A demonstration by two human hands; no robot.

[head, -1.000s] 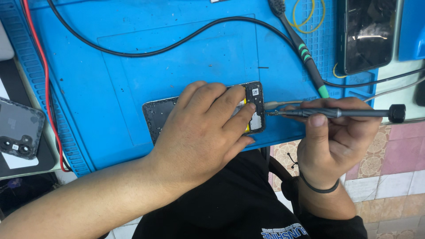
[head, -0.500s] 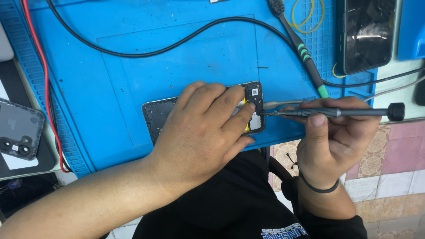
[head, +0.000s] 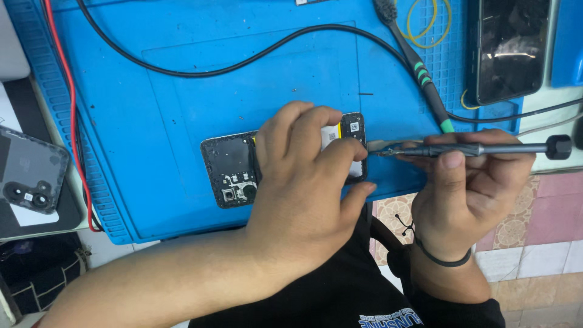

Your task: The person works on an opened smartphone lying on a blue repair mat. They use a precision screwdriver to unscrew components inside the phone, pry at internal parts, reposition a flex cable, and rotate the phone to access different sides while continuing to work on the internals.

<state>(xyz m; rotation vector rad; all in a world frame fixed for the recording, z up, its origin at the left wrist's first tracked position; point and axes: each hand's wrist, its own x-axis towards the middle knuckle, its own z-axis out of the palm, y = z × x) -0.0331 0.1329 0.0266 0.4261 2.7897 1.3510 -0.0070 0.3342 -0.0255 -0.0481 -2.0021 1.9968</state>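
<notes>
An opened black phone [head: 229, 167] with its back cover off lies on the blue work mat [head: 182, 91] near the mat's front edge. My left hand [head: 303, 182] presses down on it, fingers spread over its right half, hiding most of the battery. My right hand [head: 470, 188] holds a slim dark screwdriver [head: 486, 149] level, its tip at the phone's right end beside my left fingertips. Metal tweezers [head: 382, 146] lie alongside the tip.
A black cable [head: 243, 61] and a red wire [head: 67, 109] cross the mat. A green-banded brush [head: 419, 67] and a dark phone [head: 507, 48] lie at the back right. A phone back cover [head: 30, 176] sits at the left. Tiled floor shows below right.
</notes>
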